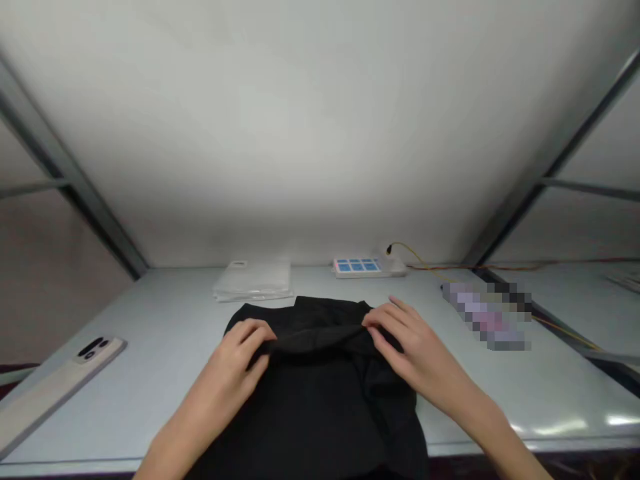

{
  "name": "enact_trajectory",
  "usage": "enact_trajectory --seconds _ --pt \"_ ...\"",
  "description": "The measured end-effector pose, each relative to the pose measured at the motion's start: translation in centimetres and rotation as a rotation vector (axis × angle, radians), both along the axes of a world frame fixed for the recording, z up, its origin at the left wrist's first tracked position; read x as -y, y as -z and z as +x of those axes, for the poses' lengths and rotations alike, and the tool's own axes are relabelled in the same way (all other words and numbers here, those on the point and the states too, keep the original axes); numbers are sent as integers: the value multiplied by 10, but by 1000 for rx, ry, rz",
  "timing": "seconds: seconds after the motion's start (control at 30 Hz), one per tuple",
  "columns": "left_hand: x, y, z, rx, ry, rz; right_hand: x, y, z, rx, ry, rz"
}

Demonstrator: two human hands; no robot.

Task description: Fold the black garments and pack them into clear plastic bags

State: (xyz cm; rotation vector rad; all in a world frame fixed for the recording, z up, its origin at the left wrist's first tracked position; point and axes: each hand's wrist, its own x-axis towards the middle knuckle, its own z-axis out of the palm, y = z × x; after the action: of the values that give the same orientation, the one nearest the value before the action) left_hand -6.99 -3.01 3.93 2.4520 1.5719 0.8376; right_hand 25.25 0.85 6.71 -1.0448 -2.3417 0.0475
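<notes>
A black cloth garment [320, 407] lies across the front middle of the table and runs down past the lower edge of the view. My left hand [250, 350] pinches a raised fold of it on the left side. On the right, my right hand [395, 333] grips the same fold between thumb and fingers. Between the two hands the fold is stretched roughly level, with shadow beneath it. What kind of garment it is cannot be made out.
Behind the garment lies a stack of clear plastic bags [257, 279]. A white power strip [367, 267] with a yellow cable [413, 251] sits by the back wall. At left is a long white object [65, 387]; a blurred-out item [483, 317] lies right. Metal frame bars [95, 187] flank the table.
</notes>
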Motion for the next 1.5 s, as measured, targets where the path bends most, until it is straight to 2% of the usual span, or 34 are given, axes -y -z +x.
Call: enact_trajectory --seconds 0.07,0.13,0.2,0.23,0.3,0.37,0.47,0.53,0.6,0.73,0.83,0.9,0.97,1.07,1.17,1.23,1.33,1.4,1.5 --pt "14 -14 -13 -29 12 67 24 -13 1 -39 -47 31" --pt "35 -22 -28 -107 83 38 50 -22 3 -5 -138 -22" --pt "53 -19 -38 -155 146 -47 67 -24 5 21 -205 -100" --pt "58 -14 -40 -155 136 -78 69 -20 6 10 -199 -137" --pt "58 4 -38 -131 18 -88 60 -5 6 -45 -82 -198" --pt "46 26 -30 -123 -119 -45 36 18 5 -73 106 -239" --pt "21 53 -22 -166 -303 16 -6 50 5 52 310 -280" --pt "8 59 -25 -164 -455 -8 -28 62 8 99 364 -339" --pt "0 55 -34 -108 -507 -83 -41 64 10 101 391 -395" --pt "-7 31 -48 136 -372 -172 -50 55 10 114 403 -456" --pt "-16 16 -50 277 -405 -124 -54 47 9 -20 343 -394" --pt "-27 11 -52 307 -427 -95 -59 43 8 -181 305 -344" --pt "-39 9 -52 264 -393 -96 -67 41 6 -259 311 -303" --pt "-49 14 -46 62 -331 -32 -72 42 -3 -148 418 -164" --pt "-41 23 -24 -124 -279 105 -56 50 -23 -28 463 -23" --pt "-27 30 -7 -223 -167 114 -34 57 -39 29 391 -19" --pt "-4 42 6 -368 -7 21 2 70 -51 159 221 -91" --pt "5 50 5 -420 7 -32 17 78 -47 231 144 -137" --pt "10 58 -6 -423 -55 -40 24 87 -29 257 130 -148"
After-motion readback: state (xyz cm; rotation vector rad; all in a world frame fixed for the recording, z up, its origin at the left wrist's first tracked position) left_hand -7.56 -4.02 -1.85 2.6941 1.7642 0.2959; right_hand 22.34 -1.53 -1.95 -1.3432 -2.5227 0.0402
